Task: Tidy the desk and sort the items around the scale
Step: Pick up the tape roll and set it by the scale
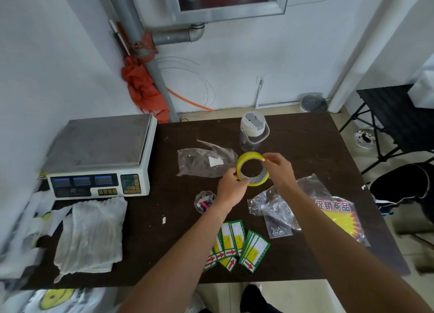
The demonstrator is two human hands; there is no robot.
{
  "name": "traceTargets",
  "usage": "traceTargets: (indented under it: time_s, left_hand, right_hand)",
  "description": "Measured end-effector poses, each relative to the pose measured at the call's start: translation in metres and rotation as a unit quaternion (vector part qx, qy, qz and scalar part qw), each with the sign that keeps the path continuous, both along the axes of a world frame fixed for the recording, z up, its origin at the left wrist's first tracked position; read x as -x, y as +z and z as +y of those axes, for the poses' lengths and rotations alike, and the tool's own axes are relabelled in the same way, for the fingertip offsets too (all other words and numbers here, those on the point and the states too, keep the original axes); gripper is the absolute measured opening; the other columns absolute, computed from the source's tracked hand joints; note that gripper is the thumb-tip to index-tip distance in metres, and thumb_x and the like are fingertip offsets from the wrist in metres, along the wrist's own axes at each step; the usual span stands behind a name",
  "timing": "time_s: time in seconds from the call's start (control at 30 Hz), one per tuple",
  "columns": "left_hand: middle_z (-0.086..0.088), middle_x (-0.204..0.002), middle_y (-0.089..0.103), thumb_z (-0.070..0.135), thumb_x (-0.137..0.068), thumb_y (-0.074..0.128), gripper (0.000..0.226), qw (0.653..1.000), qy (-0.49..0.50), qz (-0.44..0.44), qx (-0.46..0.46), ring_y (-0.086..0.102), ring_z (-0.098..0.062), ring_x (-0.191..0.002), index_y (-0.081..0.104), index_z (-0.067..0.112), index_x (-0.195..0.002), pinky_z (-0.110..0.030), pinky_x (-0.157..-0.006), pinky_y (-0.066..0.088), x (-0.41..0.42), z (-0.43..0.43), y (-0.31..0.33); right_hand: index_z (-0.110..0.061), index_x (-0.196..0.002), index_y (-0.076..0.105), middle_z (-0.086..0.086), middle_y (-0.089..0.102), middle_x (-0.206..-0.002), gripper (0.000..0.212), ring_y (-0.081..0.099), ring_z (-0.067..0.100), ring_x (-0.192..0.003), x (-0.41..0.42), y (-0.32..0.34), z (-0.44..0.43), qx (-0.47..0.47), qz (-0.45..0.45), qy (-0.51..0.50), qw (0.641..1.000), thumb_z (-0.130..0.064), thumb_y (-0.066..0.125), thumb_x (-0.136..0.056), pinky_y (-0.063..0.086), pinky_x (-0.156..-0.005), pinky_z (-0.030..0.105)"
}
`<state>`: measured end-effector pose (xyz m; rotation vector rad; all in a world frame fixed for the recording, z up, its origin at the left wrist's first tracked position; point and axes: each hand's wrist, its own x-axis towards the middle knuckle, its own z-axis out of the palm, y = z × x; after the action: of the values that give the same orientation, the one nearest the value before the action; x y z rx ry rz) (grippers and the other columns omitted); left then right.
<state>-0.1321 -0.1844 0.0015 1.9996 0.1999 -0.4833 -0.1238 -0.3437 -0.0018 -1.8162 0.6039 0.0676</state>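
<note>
A yellow tape roll (249, 157) is held above the middle of the dark desk (317, 146). My left hand (231, 188) grips its lower left rim. My right hand (279, 169) pinches its upper right rim. The white electronic scale (98, 155) stands at the desk's far left. Green and yellow price tags (237, 244) lie fanned out near the front edge, under my forearms. A small clear bag of batteries (203, 201) sits just left of my left wrist. A crumpled clear plastic bag (202, 162) lies behind the tape.
A clear jar with a white lid (253, 131) stands behind the tape. Shiny plastic bags (277, 207), a small zip bag of screws (279, 230) and a promo sign (338, 216) lie right. White plastic bags (91, 235) lie before the scale. A black folding table (394, 115) stands far right.
</note>
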Motion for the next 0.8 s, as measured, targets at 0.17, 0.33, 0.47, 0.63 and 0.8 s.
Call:
traceTargets:
  time_s: [0.17, 0.33, 0.47, 0.63, 0.8]
  left_hand:
    - [0.004, -0.101, 0.067, 0.029, -0.088, 0.069, 0.029, 0.999, 0.02, -0.035, -0.026, 0.064, -0.017, -0.096, 0.059, 0.02, -0.114, -0.04, -0.086, 0.053, -0.001, 0.022, 0.013]
    - [0.0, -0.111, 0.065, 0.03, -0.088, 0.069, 0.04, 0.997, 0.066, -0.038, 0.005, 0.063, -0.02, -0.102, 0.055, 0.02, -0.124, -0.042, -0.091, 0.052, 0.002, 0.051, 0.028]
    - [-0.001, -0.109, 0.065, 0.022, -0.089, 0.065, 0.035, 0.989, 0.127, -0.049, 0.06, 0.063, -0.018, -0.101, 0.055, 0.02, -0.122, -0.032, -0.081, 0.048, 0.006, 0.078, 0.038]
    - [0.001, -0.112, 0.062, 0.031, -0.085, 0.07, 0.041, 0.969, 0.206, -0.055, 0.123, 0.065, -0.012, -0.096, 0.052, 0.024, -0.12, -0.026, -0.07, 0.057, 0.012, 0.126, 0.04]
    - [-0.005, -0.121, 0.059, 0.05, -0.064, 0.069, 0.062, 0.954, 0.264, -0.031, 0.135, 0.065, -0.016, -0.1, 0.052, 0.029, -0.12, -0.038, -0.084, 0.06, 0.023, 0.175, 0.037]
  right_hand:
    - [-0.023, -0.116, 0.066, -0.006, 0.07, -0.101, 0.024, 0.065, 0.013, -0.095, 0.004, 0.015, 0.024, 0.013, -0.028, 0.007, 1.0, -0.026, 0.063, -0.093, 0.055, -0.083, 0.035]
    - [-0.031, -0.103, 0.067, -0.002, 0.066, -0.102, 0.022, 0.065, 0.009, -0.09, 0.005, 0.033, 0.063, 0.066, -0.086, 0.001, 0.994, -0.044, 0.067, -0.085, 0.055, -0.082, 0.033]
    - [-0.032, -0.1, 0.067, -0.001, 0.058, -0.103, 0.025, 0.062, 0.008, -0.084, 0.001, 0.047, 0.102, 0.095, -0.141, 0.028, 0.985, -0.049, 0.067, -0.082, 0.055, -0.083, 0.036]
    - [-0.027, -0.109, 0.065, -0.001, 0.053, -0.107, 0.027, 0.06, 0.01, -0.086, -0.005, 0.06, 0.158, 0.095, -0.157, 0.089, 0.979, -0.045, 0.068, -0.088, 0.055, -0.08, 0.03]
    - [-0.027, -0.113, 0.064, -0.003, 0.054, -0.109, 0.029, 0.059, 0.006, -0.087, -0.004, 0.055, 0.208, 0.086, -0.123, 0.145, 0.978, -0.046, 0.064, -0.092, 0.052, -0.072, 0.025]
